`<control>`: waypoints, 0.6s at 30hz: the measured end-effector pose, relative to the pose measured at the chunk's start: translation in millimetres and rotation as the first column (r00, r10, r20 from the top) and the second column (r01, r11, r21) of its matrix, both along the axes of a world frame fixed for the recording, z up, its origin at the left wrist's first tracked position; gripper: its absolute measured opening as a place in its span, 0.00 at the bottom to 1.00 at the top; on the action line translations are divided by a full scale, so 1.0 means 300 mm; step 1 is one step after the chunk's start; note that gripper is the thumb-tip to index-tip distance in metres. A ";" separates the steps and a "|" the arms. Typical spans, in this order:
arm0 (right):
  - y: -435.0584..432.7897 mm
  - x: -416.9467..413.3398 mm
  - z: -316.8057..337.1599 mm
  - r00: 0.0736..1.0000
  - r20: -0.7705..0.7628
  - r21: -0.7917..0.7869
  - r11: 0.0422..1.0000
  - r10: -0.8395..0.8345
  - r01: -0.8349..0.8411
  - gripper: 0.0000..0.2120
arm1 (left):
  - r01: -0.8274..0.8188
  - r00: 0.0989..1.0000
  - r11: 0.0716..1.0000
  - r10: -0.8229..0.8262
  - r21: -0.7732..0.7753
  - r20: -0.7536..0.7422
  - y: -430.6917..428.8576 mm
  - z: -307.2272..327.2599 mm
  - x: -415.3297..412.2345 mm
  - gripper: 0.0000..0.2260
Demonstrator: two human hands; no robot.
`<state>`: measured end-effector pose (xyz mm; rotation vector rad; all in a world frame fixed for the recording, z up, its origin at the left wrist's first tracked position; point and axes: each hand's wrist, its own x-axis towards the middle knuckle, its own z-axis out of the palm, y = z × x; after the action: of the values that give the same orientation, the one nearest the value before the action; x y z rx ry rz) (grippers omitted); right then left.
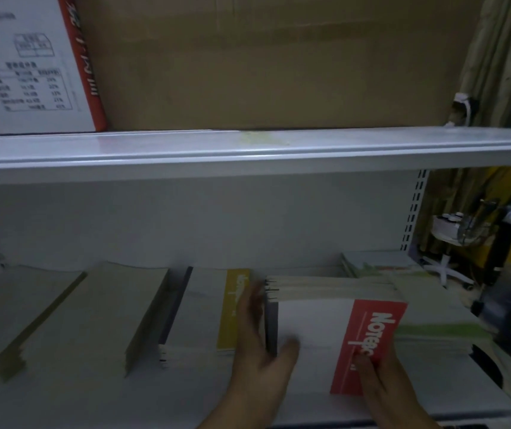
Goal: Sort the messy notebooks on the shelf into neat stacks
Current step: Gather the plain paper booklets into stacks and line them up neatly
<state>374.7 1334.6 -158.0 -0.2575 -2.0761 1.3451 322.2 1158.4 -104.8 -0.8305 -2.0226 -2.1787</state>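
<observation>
Two bare hands reach onto a white shelf (62, 397) from the bottom of the view. Left hand (259, 351) lies flat and spread, palm against the dark spine side of the red stack (310, 323), thumb resting on its white top cover. Right hand (378, 385) presses spread fingers on the red "Notebook" band of that cover, pinching nothing. Just left of this stack sits a lower yellow stack (228, 308). Further left stand two tan stacks (118, 311), already fairly square. Right of the red stack lies a green stack (440, 332), its covers fanned and uneven. Above hangs another shelf holding a cardboard box (263, 63).

Judging by the hands, the red stack is being squared up. Next would likely be pushing its edges flush, then straightening the green stack. Motion blur hides fine finger detail.
</observation>
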 end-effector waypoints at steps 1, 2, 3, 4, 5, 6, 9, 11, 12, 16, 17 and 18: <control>0.000 0.003 -0.001 1.000 0.008 0.002 1.000 0.008 -0.008 0.38 | -0.011 0.995 1.000 0.009 -0.025 -0.102 -0.006 0.028 -0.005 0.34; 0.000 0.007 0.000 1.000 0.019 -0.002 1.000 0.015 -0.015 0.38 | -0.017 0.982 0.998 0.006 -0.054 -0.188 -0.012 0.055 -0.011 0.31; 0.000 0.009 0.002 0.999 0.030 -0.008 1.000 0.021 -0.021 0.35 | -0.032 0.962 0.996 0.008 -0.083 -0.274 -0.015 0.079 -0.015 0.27; 0.000 0.012 0.007 0.999 0.040 -0.010 1.000 0.025 -0.025 0.31 | -0.063 0.935 0.993 0.022 -0.104 -0.355 -0.016 0.088 -0.020 0.24; -0.001 0.014 0.010 0.998 0.047 -0.013 0.999 0.033 -0.032 0.29 | -0.086 0.911 0.990 0.033 -0.111 -0.411 -0.017 0.094 -0.023 0.20; -0.001 0.016 0.014 0.998 0.052 -0.017 0.999 0.042 -0.041 0.28 | -0.093 0.903 0.990 0.039 -0.104 -0.428 -0.017 0.093 -0.029 0.16; 0.008 0.022 0.007 0.995 0.067 -0.032 0.997 0.075 -0.073 0.27 | -0.089 0.902 0.992 0.044 -0.084 -0.430 -0.016 0.083 -0.048 0.12; 0.017 0.026 0.005 0.989 0.085 -0.061 0.991 0.123 -0.118 0.29 | -0.073 0.914 0.993 0.029 -0.092 -0.405 -0.014 0.085 -0.047 0.11; 0.020 0.027 0.009 0.985 0.099 -0.082 0.987 0.143 -0.135 0.29 | -0.059 0.925 0.993 0.015 -0.105 -0.380 -0.015 0.091 -0.044 0.11; 0.022 -0.001 0.022 0.993 0.062 -0.045 0.994 0.103 -0.100 0.35 | 0.009 0.974 0.979 -0.054 -0.204 -0.219 -0.045 0.147 -0.055 0.16; 0.026 -0.023 0.022 0.996 0.035 -0.042 0.996 0.084 -0.082 0.34 | -0.018 0.989 0.979 -0.013 -0.203 -0.150 -0.059 0.170 -0.075 0.15; 0.019 -0.042 0.040 0.998 0.020 -0.048 0.997 0.065 -0.064 0.31 | -0.079 0.994 0.977 0.061 -0.199 -0.093 -0.078 0.186 -0.110 0.15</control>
<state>362.0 1340.4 -146.1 -0.2272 -2.0885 1.4369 289.3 1135.0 -48.9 -0.8431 -2.2210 -1.8892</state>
